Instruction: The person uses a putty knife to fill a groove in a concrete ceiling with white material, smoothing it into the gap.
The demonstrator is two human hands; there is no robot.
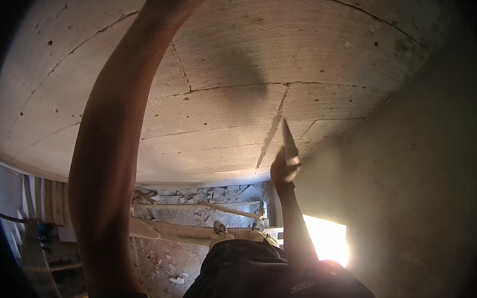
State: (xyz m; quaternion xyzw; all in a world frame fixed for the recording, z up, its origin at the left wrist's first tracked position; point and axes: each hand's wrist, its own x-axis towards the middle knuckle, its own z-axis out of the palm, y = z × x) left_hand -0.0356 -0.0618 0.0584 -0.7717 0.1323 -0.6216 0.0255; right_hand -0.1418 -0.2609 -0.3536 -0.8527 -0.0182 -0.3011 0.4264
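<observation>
My right hand [284, 168] is closed around a tool with a tapering flat blade [288, 138]. The blade points up, close in front of the block wall [220, 107]; whether it touches cannot be made out, nor its exact kind. Just left of its tip, a rough grey mortar strip [269, 139] runs along a slanting joint. My left arm [113, 118] reaches up across the left side to the top edge. There the left hand runs out of the picture, so its fingers are hidden.
A smooth side wall [413, 183] stands at right, with a bright opening [327, 239] low in it. My shoes [219, 227] are by a wooden plank [172, 230]. Below lies broken rubble [219, 193]. Boards [49, 199] and a shelf-like frame [56, 266] stand at left.
</observation>
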